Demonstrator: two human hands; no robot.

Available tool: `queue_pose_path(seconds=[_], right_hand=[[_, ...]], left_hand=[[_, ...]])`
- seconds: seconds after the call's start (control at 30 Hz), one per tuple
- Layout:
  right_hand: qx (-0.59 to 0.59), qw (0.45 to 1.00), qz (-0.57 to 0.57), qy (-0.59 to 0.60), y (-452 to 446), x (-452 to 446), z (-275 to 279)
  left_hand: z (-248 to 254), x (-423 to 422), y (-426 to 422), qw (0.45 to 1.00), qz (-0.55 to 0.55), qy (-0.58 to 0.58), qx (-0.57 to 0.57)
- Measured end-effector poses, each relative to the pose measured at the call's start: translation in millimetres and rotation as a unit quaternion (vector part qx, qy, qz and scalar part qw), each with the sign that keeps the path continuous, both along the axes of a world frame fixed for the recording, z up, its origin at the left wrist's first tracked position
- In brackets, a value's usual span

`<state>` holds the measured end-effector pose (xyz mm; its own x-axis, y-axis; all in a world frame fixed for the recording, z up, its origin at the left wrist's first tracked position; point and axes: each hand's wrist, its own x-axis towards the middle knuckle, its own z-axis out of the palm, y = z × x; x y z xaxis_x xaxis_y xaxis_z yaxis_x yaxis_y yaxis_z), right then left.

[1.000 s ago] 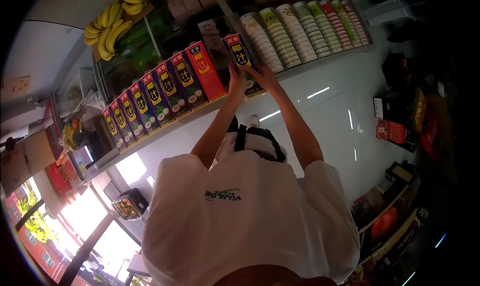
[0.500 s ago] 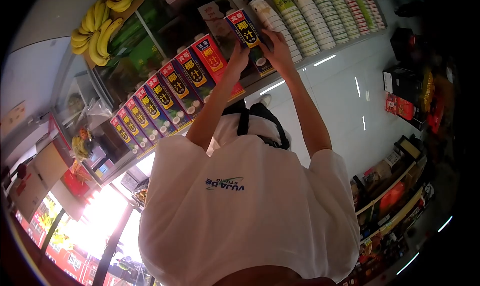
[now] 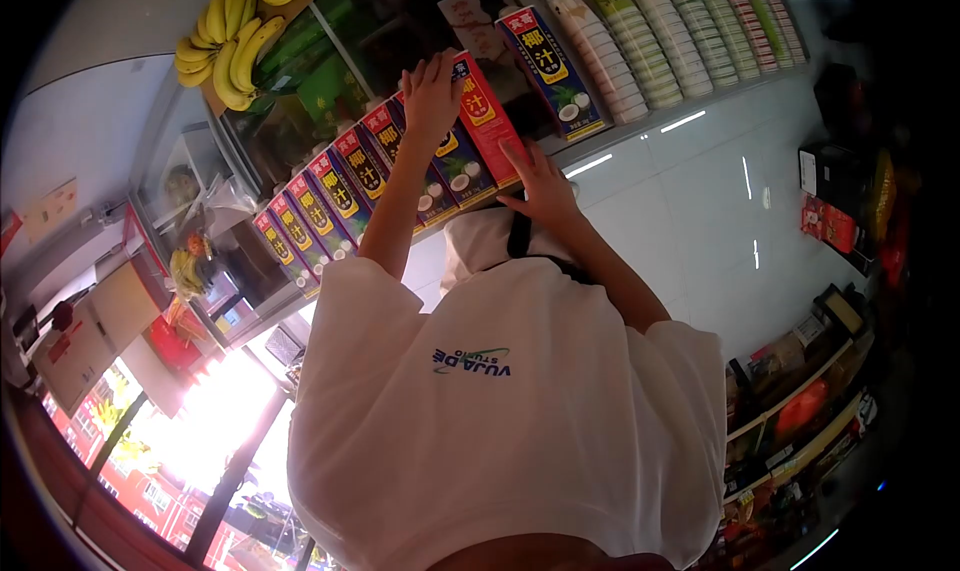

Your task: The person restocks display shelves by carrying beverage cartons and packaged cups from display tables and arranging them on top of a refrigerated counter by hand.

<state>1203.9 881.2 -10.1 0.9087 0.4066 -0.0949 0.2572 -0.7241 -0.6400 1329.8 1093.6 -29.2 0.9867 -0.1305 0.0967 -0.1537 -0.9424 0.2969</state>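
Observation:
A row of coconut juice cartons [image 3: 343, 193], dark blue with red tops, stands along the shelf edge. At its right end is a red carton [image 3: 487, 116], slightly tilted. My left hand [image 3: 433, 96] lies over the tops of the red carton and the blue one beside it, fingers stretched out. Low on the right side of the red carton, the spread fingers of my right hand [image 3: 545, 186] touch it. Apart from the row, a single blue coconut juice carton [image 3: 553, 71] stands upright with no hand on it. Part of the row is hidden behind my left forearm.
Stacks of paper-wrapped tubs [image 3: 672, 43] line the shelf to the right. Bananas [image 3: 228, 46] lie at the upper left. Shelves with goods [image 3: 790, 411] stand at the lower right, beyond the white tiled floor [image 3: 690, 211]. Bright windows [image 3: 225, 411] are at the lower left.
Both hands have let go of the single blue carton, which now stands on the shelf. They have moved left to the red carton. The whole view has shifted slightly.

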Motion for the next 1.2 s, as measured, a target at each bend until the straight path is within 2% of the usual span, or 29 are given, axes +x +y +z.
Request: queue_pose_path(seconds=[0.13,0.33,0.4,0.43,0.5,0.63,0.73,0.8,0.83,0.87,0.93,1.0,1.07,1.1,1.17,1.2], right_hand=[[0.019,0.999,-0.049,0.003,1,-2,-15],[0.001,0.997,-0.075,0.024,-1,-1,-3],[0.002,0.997,-0.073,0.02,-2,-1,-1],[0.015,0.996,-0.085,0.015,-1,-1,-1],[0.027,0.995,-0.1,0.009,3,-2,-3],[0.046,0.989,-0.14,-0.008,11,-7,-5],[0.094,0.98,-0.173,0.006,2,-3,2],[0.121,0.975,-0.185,0.018,-9,-3,-5],[0.246,0.937,-0.234,0.084,-13,-5,-16],[0.365,0.876,-0.279,0.147,-14,-7,-24],[0.359,0.873,-0.287,0.161,-14,-12,-34],[0.352,0.87,-0.297,0.177,-17,-15,-40],[0.271,0.926,-0.245,0.093,-20,-13,-37],[0.272,0.924,-0.251,0.093,-20,-14,-35],[0.175,0.972,-0.158,0.008,-22,-13,-31],[0.176,0.971,-0.163,0.009,-22,-12,-29]], left_hand=[[-2,9,-4,0.999,-0.027,-0.031,-0.019],[-4,29,-9,0.997,-0.059,-0.01,-0.052],[5,35,-5,0.989,-0.04,0.107,-0.091],[0,38,0,0.989,-0.043,0.109,-0.09],[-10,48,9,0.965,-0.065,0.147,-0.209],[-18,64,19,0.964,-0.103,0.121,-0.215],[-6,78,19,0.966,-0.149,0.182,-0.105],[3,79,10,0.967,-0.144,0.157,-0.137],[2,79,7,0.967,-0.145,0.158,-0.137],[0,80,4,0.97,-0.123,0.163,-0.131],[-3,84,-1,0.972,-0.105,0.168,-0.126],[-5,86,-5,0.978,-0.053,0.192,-0.064],[1,84,-12,0.977,-0.036,0.208,-0.029],[3,82,-15,0.975,-0.016,0.221,0.006],[0,86,-17,0.971,-0.02,0.237,0.033],[-1,88,-16,0.966,-0.019,0.251,0.058]])
